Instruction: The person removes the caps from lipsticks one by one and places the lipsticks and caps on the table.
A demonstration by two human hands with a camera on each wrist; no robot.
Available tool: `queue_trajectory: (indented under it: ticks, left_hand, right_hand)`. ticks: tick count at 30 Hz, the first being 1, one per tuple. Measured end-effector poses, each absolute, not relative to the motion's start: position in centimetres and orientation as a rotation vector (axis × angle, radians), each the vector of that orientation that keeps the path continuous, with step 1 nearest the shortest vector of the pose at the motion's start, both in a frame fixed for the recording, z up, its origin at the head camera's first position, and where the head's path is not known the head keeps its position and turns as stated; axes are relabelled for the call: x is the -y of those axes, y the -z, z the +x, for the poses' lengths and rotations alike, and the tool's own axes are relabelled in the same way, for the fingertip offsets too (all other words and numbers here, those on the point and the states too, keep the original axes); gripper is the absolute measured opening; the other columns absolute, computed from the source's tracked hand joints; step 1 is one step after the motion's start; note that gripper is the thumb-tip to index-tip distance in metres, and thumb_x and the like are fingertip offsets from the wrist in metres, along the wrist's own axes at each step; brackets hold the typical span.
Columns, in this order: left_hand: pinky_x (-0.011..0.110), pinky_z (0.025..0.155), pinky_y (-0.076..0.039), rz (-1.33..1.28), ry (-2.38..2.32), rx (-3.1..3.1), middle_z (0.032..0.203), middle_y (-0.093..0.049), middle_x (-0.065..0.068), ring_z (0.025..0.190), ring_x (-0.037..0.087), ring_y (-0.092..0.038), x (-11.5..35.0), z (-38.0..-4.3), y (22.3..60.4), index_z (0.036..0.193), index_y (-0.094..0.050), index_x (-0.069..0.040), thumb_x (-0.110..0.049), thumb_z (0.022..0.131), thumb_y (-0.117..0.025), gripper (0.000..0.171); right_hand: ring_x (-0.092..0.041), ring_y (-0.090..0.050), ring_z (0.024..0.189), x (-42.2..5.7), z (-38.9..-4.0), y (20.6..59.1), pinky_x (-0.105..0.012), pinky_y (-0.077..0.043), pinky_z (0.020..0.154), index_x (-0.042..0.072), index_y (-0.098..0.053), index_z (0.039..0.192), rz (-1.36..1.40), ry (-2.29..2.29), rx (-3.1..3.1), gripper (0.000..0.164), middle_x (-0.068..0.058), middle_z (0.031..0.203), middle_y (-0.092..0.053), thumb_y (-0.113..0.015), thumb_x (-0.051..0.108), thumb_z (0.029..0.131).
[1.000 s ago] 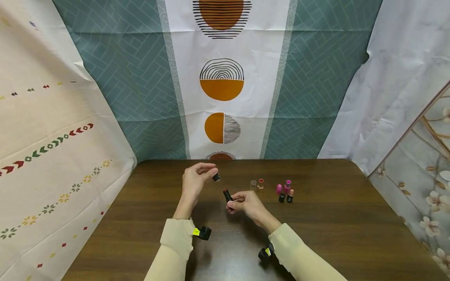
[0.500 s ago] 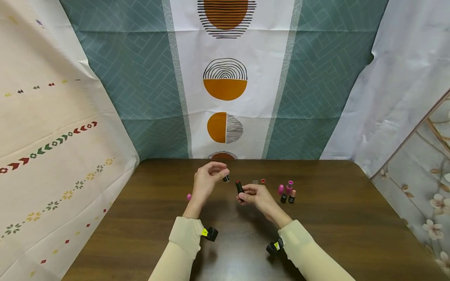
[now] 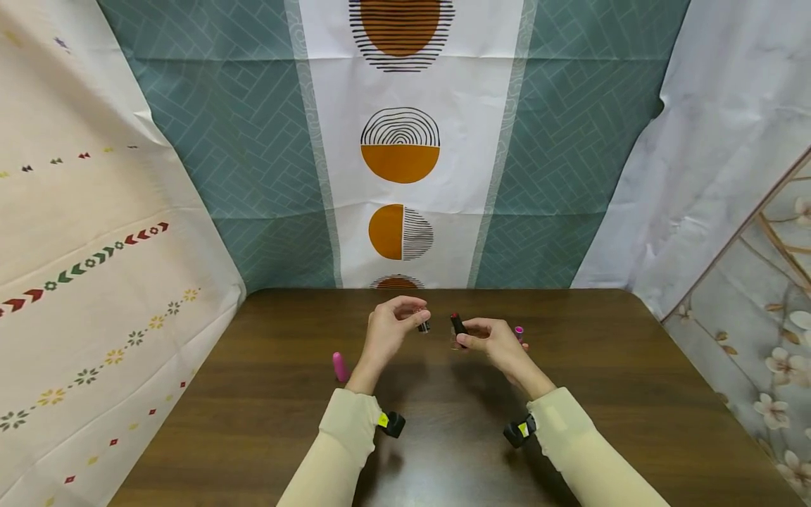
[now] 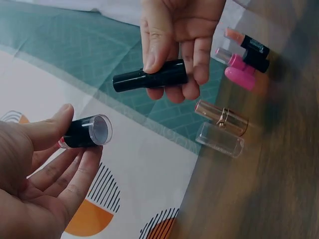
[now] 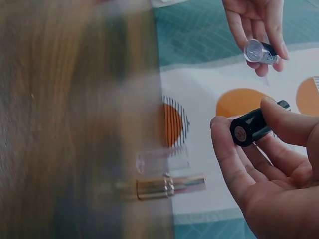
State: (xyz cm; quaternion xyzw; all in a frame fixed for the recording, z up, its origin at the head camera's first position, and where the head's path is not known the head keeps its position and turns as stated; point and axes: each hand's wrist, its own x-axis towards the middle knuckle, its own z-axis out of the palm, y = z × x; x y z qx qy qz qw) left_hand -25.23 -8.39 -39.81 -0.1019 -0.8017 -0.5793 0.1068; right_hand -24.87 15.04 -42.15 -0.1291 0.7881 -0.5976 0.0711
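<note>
My left hand [image 3: 386,331] pinches a short black cap [image 4: 82,133] with a clear rim, its round end turned toward my right hand. Between thumb and fingers, my right hand [image 3: 497,345] holds a black lipstick [image 4: 149,77], tilted, with its red tip [image 3: 453,316] up in the head view. The cap and lipstick are apart, both held above the table. Just beyond the right hand stand a gold lipstick [image 4: 224,117] and its clear cap [image 4: 219,139], mostly hidden in the head view.
A pink tube [image 3: 340,366] stands on the brown table [image 3: 253,422], left of my left wrist. At the right are an uncapped pink lipstick [image 4: 235,59], a pink cap [image 4: 240,78], a peach lipstick [image 4: 249,42] and a black cap [image 4: 259,61]. Patterned cloths hang behind.
Both hands have moved right over the table, still holding the cap and the lipstick. The pink tube at left has come out from behind my left arm; my right hand now covers several lipsticks.
</note>
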Motion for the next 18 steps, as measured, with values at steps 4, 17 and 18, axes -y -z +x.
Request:
queue_trajectory:
  ticks: [4,17,18]
  left_hand:
    - [0.036,0.081,-0.058,-0.331,1.706,2.377,0.1,-0.079,0.004,0.093,0.019,-0.076,7.6,-25.4,39.9,0.111,-0.079,-0.012,-0.021,0.092,-0.081,0.021]
    - [0.036,0.081,-0.058,-0.38,1.683,2.463,0.102,-0.078,0.001,0.094,0.018,-0.073,4.8,-25.8,42.1,0.111,-0.08,-0.011,-0.017,0.094,-0.079,0.018]
    - [0.036,0.082,-0.058,-0.381,1.683,2.473,0.103,-0.078,0.001,0.095,0.018,-0.073,4.6,-25.7,42.2,0.112,-0.08,-0.011,-0.017,0.094,-0.079,0.019]
  right_hand:
    - [-0.04,-0.074,0.098,-15.8,-25.0,41.9,-0.062,-0.038,0.112,-0.01,-0.065,0.13,-0.344,1.798,-2.383,0.038,-0.025,0.107,-0.075,-0.071,0.011,0.1]
    - [-0.031,-0.074,0.096,-16.6,-25.0,42.8,-0.047,-0.055,0.089,-0.003,-0.072,0.119,-0.281,1.629,-2.62,0.029,-0.015,0.109,-0.077,-0.078,0.011,0.094]
    - [-0.029,-0.074,0.096,-16.7,-25.0,43.0,-0.045,-0.056,0.087,-0.002,-0.074,0.117,-0.283,1.613,-2.646,0.028,-0.013,0.109,-0.077,-0.079,0.012,0.093]
